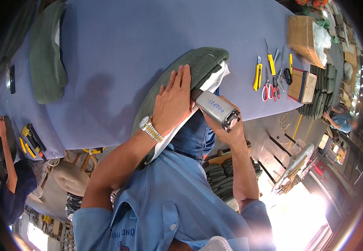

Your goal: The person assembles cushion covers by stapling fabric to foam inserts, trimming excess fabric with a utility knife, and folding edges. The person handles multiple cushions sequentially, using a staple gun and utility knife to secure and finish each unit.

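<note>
A curved cushion [170,75] in dark green fabric, with white material along its inner edge, rests on the blue table and leans toward my body. On its green top my left hand [174,98] lies with the fingers stretched out, pressing the fabric; a metal watch is on that wrist. My right hand [227,125] is wrapped round a grey metal staple gun [215,107]. The gun's dark nose meets the cushion's white edge, just beside my left hand. My right fingers are partly hidden by the gun.
Scissors [268,91], yellow cutters [257,77] and other small tools lie to the right on the blue table [118,37]. Beyond them stand a cardboard box [304,37] with white stuffing and a smaller box [301,85]. Another green cushion [47,54] lies left. A co-worker sits at lower left.
</note>
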Demonstrator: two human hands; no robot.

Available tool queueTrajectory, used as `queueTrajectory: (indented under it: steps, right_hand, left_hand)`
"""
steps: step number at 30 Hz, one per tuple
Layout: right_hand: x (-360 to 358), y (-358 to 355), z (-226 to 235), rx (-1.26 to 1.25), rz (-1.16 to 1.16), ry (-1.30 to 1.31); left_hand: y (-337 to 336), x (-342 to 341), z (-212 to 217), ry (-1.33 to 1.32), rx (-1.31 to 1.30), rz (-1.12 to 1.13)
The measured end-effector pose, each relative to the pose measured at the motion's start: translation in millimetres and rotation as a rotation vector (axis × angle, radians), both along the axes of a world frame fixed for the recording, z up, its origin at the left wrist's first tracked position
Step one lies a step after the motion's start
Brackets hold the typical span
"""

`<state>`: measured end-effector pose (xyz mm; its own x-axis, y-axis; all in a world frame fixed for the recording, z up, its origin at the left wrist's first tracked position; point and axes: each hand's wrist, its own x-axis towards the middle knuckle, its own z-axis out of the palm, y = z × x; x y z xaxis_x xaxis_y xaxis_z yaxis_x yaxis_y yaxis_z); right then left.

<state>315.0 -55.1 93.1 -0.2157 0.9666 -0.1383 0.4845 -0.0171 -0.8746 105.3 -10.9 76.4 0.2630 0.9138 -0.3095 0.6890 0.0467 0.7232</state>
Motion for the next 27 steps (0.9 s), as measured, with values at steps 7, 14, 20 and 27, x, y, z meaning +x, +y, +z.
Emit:
queueTrajectory:
  steps: [7,14,20,27]
  right_hand:
    - [-8,-1,1,0.005,-0.149,-0.139]
    - [-17,7,14,-0.169,-0.168,0.028]
    - [-19,3,16,-0.106,-0.154,-0.065]
    - [-19,7,37,-0.14,-0.029,-0.12]
  left_hand:
    - [29,-58,-35,-0.652,-0.393,-0.052]
    - [-2,-50,-46,-0.438,-0.279,-0.08]
    - [-19,-31,2,-0.092,-0.057,-0.119]
    - [-21,-25,6,-0.008,0.0,-0.058]
